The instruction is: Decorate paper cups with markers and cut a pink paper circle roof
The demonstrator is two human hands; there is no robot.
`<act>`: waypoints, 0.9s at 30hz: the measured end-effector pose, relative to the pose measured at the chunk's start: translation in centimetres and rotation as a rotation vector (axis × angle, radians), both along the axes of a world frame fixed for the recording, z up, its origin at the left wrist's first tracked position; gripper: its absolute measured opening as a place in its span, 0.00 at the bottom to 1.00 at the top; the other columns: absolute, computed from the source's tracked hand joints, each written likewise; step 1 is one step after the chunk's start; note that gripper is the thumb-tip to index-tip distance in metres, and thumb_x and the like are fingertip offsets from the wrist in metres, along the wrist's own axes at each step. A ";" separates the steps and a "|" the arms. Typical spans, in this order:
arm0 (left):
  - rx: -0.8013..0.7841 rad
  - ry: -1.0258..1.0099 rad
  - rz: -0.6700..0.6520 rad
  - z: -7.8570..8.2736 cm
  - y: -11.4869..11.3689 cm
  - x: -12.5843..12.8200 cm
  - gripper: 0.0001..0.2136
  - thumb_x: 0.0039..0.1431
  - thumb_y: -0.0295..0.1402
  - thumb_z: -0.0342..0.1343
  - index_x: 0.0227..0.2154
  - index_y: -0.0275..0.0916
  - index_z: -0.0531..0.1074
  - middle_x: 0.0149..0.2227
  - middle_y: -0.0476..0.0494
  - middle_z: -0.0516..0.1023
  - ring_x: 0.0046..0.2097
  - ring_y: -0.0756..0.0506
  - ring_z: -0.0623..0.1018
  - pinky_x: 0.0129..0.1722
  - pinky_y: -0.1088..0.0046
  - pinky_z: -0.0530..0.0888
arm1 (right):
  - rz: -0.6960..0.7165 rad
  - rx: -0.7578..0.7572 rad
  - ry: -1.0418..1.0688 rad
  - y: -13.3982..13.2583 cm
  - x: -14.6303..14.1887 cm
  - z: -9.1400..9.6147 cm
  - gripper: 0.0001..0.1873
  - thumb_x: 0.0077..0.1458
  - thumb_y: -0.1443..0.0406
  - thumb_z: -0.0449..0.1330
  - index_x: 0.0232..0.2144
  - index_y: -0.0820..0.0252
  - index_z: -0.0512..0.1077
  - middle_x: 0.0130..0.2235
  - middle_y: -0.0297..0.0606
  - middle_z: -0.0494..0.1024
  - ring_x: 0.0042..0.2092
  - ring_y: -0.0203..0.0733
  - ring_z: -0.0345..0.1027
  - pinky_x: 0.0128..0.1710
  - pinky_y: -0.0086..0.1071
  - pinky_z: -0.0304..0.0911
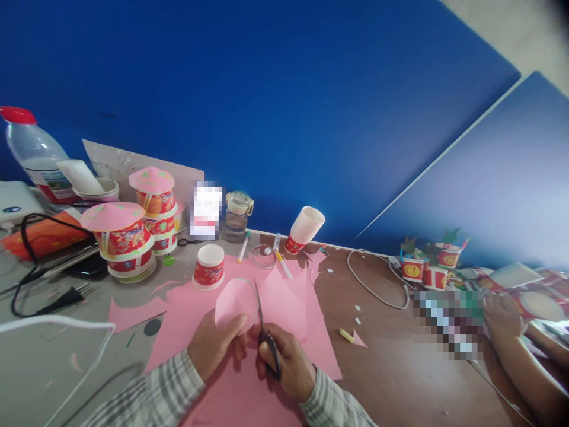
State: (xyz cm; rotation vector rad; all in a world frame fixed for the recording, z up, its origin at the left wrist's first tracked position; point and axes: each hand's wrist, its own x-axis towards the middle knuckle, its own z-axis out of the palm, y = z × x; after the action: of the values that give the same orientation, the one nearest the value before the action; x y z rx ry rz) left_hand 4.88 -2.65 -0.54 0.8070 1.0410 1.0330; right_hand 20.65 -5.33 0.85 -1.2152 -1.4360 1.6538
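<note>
The rounded pink paper piece (235, 302) is held up just above the big pink sheet (195, 314), near the front edge of the surface (391, 362). The left hand (213, 347) is clenched on its lower edge, thumb on top. The right hand (288, 362) is closed through the handles of the scissors (265, 332), whose blades point away from the person and lie against the right edge of the piece. How far apart the blades stand cannot be told. Both wrists wear plaid sleeves.

Just beyond the sheet an upturned paper cup (208, 267) stands mouth down, so nothing shows inside it. To its right lie a ring of tape (263, 256) and two pens (283, 261), and a stack of nested cups (306, 228) lies tilted with its mouth facing up and right.

A small clear jar (236, 214) with a pale lid stands against the blue wall; its contents are unclear. To the left are two cup towers (120, 237) with pink cone roofs, a bowl (95, 188) with a white roll leaning in it, and a red-capped bottle (38, 154) partly filled with clear liquid.

Far right, red cups (413, 267) hold green paper shapes, and a co-worker's hand (504, 317) rests on the surface.
</note>
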 end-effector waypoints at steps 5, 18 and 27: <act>0.002 -0.001 -0.013 0.2 0.1 -0.1 0.14 0.35 0.41 0.55 0.07 0.36 0.69 0.06 0.49 0.70 0.06 0.46 0.68 0.02 0.71 0.65 | 0.003 -0.002 -0.012 0.0 0.1 0.0 0.31 0.41 0.42 0.57 0.37 0.61 0.69 0.16 0.27 0.67 0.15 0.29 0.55 0.14 0.21 0.51; 0.017 0.015 -0.108 1.2 0.6 -1.0 0.15 0.34 0.41 0.56 0.06 0.34 0.70 0.06 0.47 0.71 0.07 0.46 0.69 0.03 0.73 0.66 | -0.002 -0.044 0.004 0.0 0.3 -0.6 0.30 0.40 0.43 0.59 0.36 0.60 0.70 0.15 0.25 0.66 0.16 0.29 0.58 0.16 0.20 0.52; 0.014 0.023 -0.122 1.6 1.0 -1.6 0.12 0.33 0.37 0.57 0.06 0.34 0.70 0.07 0.48 0.72 0.07 0.48 0.68 0.03 0.77 0.65 | -0.002 -0.051 -0.005 0.0 0.3 0.0 0.30 0.39 0.43 0.59 0.34 0.61 0.71 0.15 0.25 0.65 0.16 0.29 0.58 0.16 0.20 0.50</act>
State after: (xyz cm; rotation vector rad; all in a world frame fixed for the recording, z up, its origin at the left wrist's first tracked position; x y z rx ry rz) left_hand 3.26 -1.65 1.07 0.8845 0.9921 0.9298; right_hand 20.96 -5.31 0.85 -1.2491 -1.4034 1.6966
